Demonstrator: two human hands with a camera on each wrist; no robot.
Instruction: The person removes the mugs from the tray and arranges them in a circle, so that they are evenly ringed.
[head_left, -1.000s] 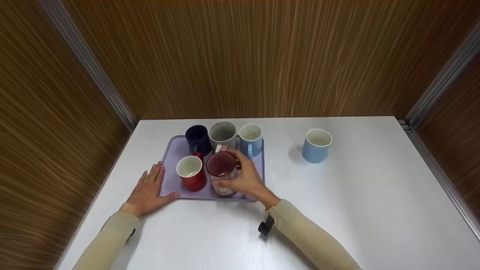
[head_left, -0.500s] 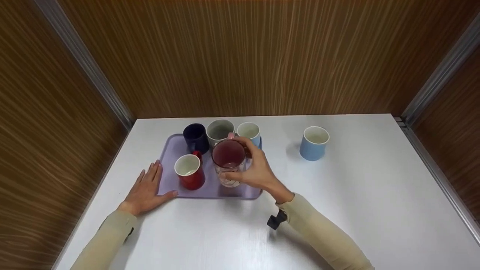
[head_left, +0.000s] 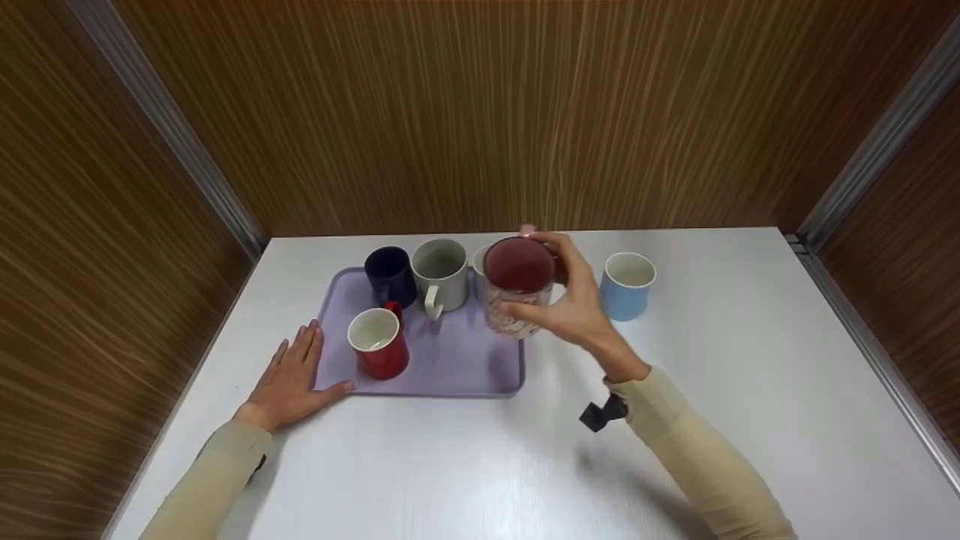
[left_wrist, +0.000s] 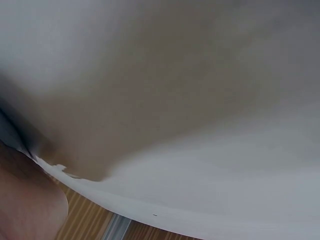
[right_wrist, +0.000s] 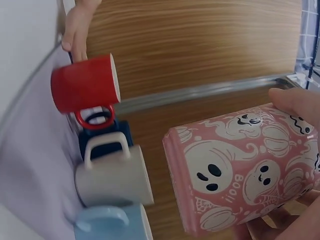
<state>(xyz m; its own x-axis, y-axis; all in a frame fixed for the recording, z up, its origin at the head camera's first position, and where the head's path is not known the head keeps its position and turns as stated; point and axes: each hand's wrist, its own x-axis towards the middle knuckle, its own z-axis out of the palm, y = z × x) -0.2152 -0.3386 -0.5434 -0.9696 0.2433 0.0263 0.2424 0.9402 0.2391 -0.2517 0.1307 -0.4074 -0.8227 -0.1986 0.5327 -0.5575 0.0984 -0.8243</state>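
A pink mug (right_wrist: 240, 170) with white ghosts and pumpkins, dark red inside, is held up off the tray by my right hand (head_left: 577, 304); thumb and fingers grip its sides. In the head view it hangs over the tray's right edge and partly hides a light blue mug (right_wrist: 112, 222). My left hand (head_left: 289, 379) lies flat with spread fingers at the left edge of the lilac tray (head_left: 457, 360). On the tray stand a red mug (head_left: 380, 346), a dark blue mug (head_left: 391, 276) and a light grey mug (head_left: 442, 279).
Another light blue mug (head_left: 627, 289) stands on the white table (head_left: 450, 465) right of the tray, behind my right hand. Wood-grain panels (head_left: 450, 112) enclose the table at the back and both sides.
My right hand has lifted the pink mug from the tray and carried it up and to the right. The left hand has stayed at the tray's edge.
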